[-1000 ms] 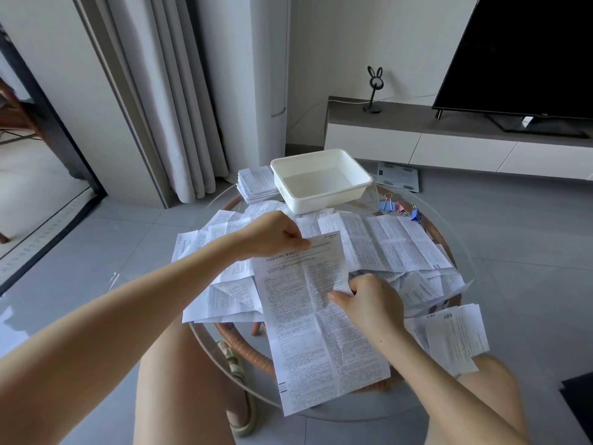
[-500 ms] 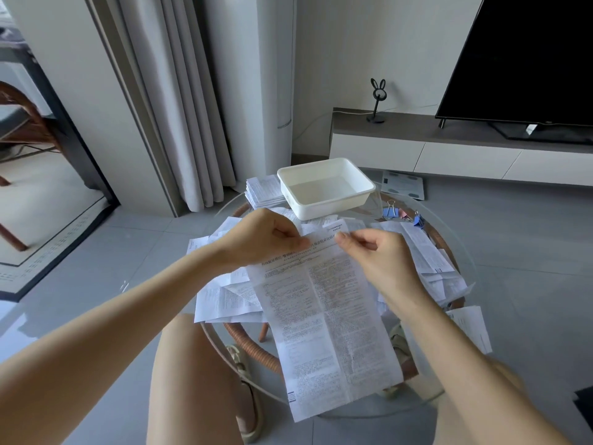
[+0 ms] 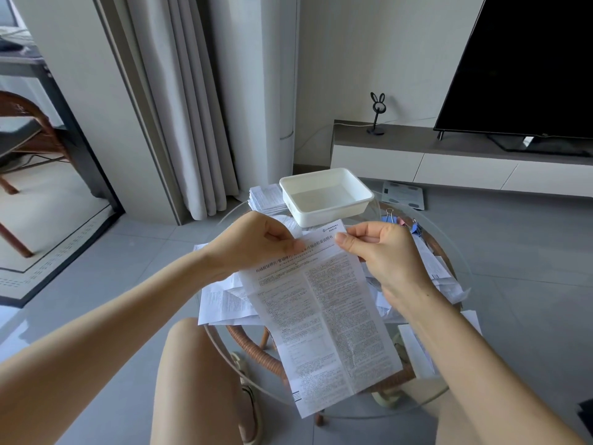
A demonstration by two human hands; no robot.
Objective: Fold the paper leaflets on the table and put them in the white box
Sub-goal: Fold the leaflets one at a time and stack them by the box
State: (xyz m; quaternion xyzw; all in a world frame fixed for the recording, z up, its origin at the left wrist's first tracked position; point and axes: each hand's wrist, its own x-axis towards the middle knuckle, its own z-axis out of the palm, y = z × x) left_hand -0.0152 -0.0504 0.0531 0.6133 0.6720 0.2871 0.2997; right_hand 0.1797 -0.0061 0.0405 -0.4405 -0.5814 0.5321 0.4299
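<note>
A long printed leaflet (image 3: pixel 324 319) hangs unfolded in front of me, lifted off the round glass table (image 3: pixel 449 252). My left hand (image 3: pixel 253 242) pinches its top left edge and my right hand (image 3: pixel 382 248) pinches its top right corner. More loose leaflets (image 3: pixel 224 300) lie spread over the table beneath it. The white box (image 3: pixel 325 195) stands empty at the table's far side, just beyond my hands. A stack of folded leaflets (image 3: pixel 264 197) sits to the left of the box.
Blue and pink binder clips (image 3: pixel 412 224) lie to the right of the box. A bathroom scale (image 3: pixel 402 194) rests on the floor behind the table. A TV (image 3: pixel 526 69) on a low cabinet fills the right. My knees are under the table's near edge.
My right hand moved from the leaflet's middle up to its top right corner. Both hands then raised the leaflet off the pile, and my view tilted up.
</note>
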